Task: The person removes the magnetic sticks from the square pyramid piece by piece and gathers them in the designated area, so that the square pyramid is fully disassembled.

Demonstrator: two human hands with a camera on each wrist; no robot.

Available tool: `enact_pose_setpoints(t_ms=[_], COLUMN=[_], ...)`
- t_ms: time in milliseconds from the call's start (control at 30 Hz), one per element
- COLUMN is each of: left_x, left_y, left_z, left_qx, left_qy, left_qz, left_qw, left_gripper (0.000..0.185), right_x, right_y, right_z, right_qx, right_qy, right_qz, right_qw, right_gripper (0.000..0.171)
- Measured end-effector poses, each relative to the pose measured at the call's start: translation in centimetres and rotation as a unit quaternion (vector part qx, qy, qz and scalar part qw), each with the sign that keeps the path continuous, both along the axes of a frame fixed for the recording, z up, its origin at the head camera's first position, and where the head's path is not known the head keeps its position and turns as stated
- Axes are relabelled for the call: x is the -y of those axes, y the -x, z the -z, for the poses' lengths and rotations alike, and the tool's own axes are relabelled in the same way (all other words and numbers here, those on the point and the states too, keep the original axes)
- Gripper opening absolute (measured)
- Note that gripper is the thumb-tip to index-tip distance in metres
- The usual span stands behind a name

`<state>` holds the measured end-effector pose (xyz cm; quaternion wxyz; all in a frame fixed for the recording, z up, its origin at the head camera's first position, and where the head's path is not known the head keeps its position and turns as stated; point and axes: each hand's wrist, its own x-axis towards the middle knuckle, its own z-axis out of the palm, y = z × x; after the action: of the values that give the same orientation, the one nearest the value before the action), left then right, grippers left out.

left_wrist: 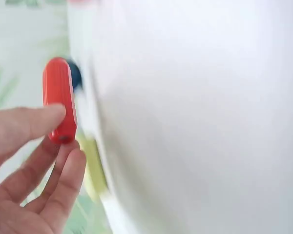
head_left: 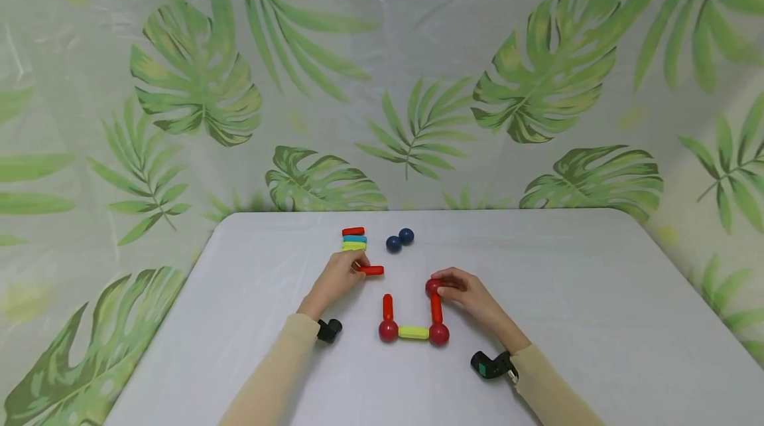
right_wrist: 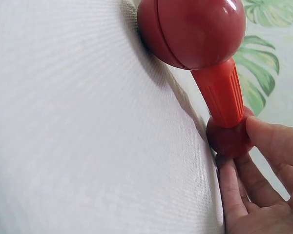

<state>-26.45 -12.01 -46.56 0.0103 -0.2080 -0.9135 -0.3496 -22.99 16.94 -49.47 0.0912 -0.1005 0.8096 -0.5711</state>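
Note:
My left hand [head_left: 341,273] pinches one end of a short red rod [head_left: 375,271] between thumb and fingers; the left wrist view shows this ribbed rod [left_wrist: 59,85] with its far end free. To the right, my right hand [head_left: 473,294] holds a red ball [head_left: 432,286] at the far end of a U-shaped figure. From that ball a red rod [head_left: 436,310] runs to a near red ball [head_left: 439,334]. A yellow-green rod [head_left: 413,332] links it to the left red ball [head_left: 388,330], where another red rod [head_left: 388,306] points away from me.
Beyond my left hand lie a red rod [head_left: 353,231], a blue rod [head_left: 355,239] and a yellow-green rod [head_left: 353,246], side by side. Two dark blue balls [head_left: 394,244] sit right of them. The white table [head_left: 597,280] ends at a leaf-patterned backdrop [head_left: 418,48].

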Motion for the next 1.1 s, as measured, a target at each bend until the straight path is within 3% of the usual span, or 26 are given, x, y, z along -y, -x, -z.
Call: enact_pose_setpoints(t_ms=[133, 367, 533, 600, 667, 700, 767, 833, 900, 1100], left_x=[2.1, 3.1, 2.7, 2.1, 1.5, 1.1, 0.4, -0.1, -0.6, -1.1], left_y=[1.1, 2.8, 2.4, 1.6, 0.6, 0.1, -0.8, -1.6, -2.0, -2.3], left_z=[0.3, -0.2, -0.2, -0.3, -0.4, -0.4, -0.5, -0.5, -0.6, -0.5], left_qx=[-0.012, -0.019, -0.026, -0.008, 0.045, 0.081, 0.159, 0.205, 0.215, 0.204], left_qy=[0.034, 0.091, 0.076, 0.039, 0.004, -0.012, -0.038, -0.040, -0.045, -0.066], left_qz=[-0.062, -0.081, -0.095, -0.063, 0.009, 0.053, 0.131, 0.178, 0.194, 0.186], left_qw=[0.9974, 0.9923, 0.9923, 0.9972, 0.9990, 0.9953, 0.9777, 0.9615, 0.9562, 0.9591], left_gripper=[0.016, 0.014, 0.018, 0.017, 0.018, 0.021, 0.026, 0.029, 0.029, 0.020], right_x=[-0.2, 0.0, 0.1, 0.1, 0.1, 0.1, 0.1, 0.1, 0.1, 0.1], right_y=[0.0, 0.0, -0.1, -0.1, -0.2, -0.2, -0.2, -0.2, -0.2, -0.2], right_z=[0.0, 0.1, 0.2, 0.2, 0.1, 0.0, -0.1, -0.2, -0.3, -0.3], right_qx=[-0.006, -0.001, 0.004, 0.004, 0.001, -0.001, -0.005, -0.007, -0.006, 0.004], right_qy=[0.000, 0.012, 0.011, 0.009, 0.005, 0.003, 0.001, 0.003, 0.005, 0.006], right_qz=[-0.001, -0.006, -0.004, -0.003, -0.001, -0.001, -0.001, -0.001, -0.001, 0.000], right_qw=[1.000, 1.000, 1.000, 1.000, 1.000, 1.000, 1.000, 1.000, 1.000, 1.000], right_gripper=[0.029, 0.029, 0.029, 0.029, 0.029, 0.029, 0.028, 0.028, 0.028, 0.029])
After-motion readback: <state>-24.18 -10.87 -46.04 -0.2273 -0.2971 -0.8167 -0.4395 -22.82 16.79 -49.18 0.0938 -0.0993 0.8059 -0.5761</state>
